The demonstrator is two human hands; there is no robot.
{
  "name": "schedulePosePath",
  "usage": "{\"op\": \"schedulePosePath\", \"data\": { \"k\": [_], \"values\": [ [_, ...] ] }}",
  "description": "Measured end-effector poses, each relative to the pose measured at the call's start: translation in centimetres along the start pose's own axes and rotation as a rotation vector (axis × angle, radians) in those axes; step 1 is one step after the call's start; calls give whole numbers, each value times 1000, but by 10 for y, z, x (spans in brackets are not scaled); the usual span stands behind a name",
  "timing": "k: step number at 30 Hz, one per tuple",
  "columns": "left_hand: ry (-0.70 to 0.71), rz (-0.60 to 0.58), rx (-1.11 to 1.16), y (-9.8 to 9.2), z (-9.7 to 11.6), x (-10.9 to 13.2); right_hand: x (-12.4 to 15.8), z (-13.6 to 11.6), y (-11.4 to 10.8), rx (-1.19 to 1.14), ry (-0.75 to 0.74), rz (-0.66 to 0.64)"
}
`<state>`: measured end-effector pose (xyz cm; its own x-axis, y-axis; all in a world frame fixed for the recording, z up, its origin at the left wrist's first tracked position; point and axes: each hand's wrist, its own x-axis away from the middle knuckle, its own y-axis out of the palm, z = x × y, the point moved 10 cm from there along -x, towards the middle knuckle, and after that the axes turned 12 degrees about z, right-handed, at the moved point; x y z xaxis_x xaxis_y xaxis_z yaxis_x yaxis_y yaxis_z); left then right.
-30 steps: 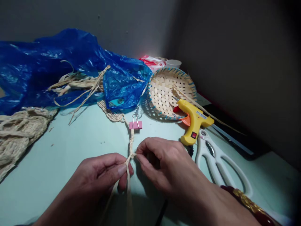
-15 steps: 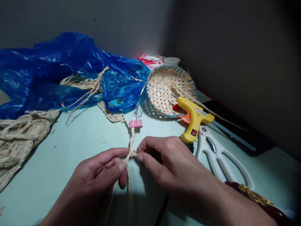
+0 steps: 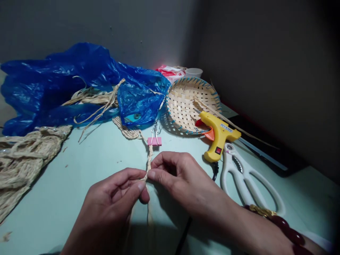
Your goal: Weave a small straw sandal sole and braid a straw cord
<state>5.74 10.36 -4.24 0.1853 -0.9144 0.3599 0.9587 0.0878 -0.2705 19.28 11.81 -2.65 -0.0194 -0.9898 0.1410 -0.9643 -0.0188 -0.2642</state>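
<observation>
A thin pale straw braid (image 3: 150,156) runs down from a pink binder clip (image 3: 154,141) at the centre of the table. My left hand (image 3: 122,193) pinches the braid's lower end and a strand between thumb and fingers. Opposite it, my right hand (image 3: 176,173) has its thumb and index finger closed on the braid from the right, just above the left fingertips. Loose strands (image 3: 149,209) hang below toward the near edge. Beyond the clip lies a coiled flat braid (image 3: 129,131), partly under a blue plastic bag.
The blue plastic bag (image 3: 87,63) with straw spreads across the back left. Woven straw (image 3: 32,156) lies at left. A round basket (image 3: 186,102), a yellow glue gun (image 3: 219,134) and white-handled scissors (image 3: 245,180) are at right. A white cup (image 3: 193,73) stands behind.
My right hand has moved slightly left, bringing its fingertips from a strand at the side onto the braid. The two hands are now closer together. The view has shifted slightly.
</observation>
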Motion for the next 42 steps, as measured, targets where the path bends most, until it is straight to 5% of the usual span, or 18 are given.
{"op": "schedulePosePath", "data": {
  "k": [6, 16, 26, 42],
  "values": [
    [-127, -60, 99, 6, -9, 5, -1, 2, 2, -90, 54, -10],
    [36, -13, -44, 3, 8, 1, 3, 2, 4, -87, 57, -34],
    [125, -92, -87, 4, 9, 1, 0, -3, 1, -75, -29, -5],
    [-37, -92, -77, 4, -10, 4, 6, 0, -1, 208, -42, -67]
  ]
}}
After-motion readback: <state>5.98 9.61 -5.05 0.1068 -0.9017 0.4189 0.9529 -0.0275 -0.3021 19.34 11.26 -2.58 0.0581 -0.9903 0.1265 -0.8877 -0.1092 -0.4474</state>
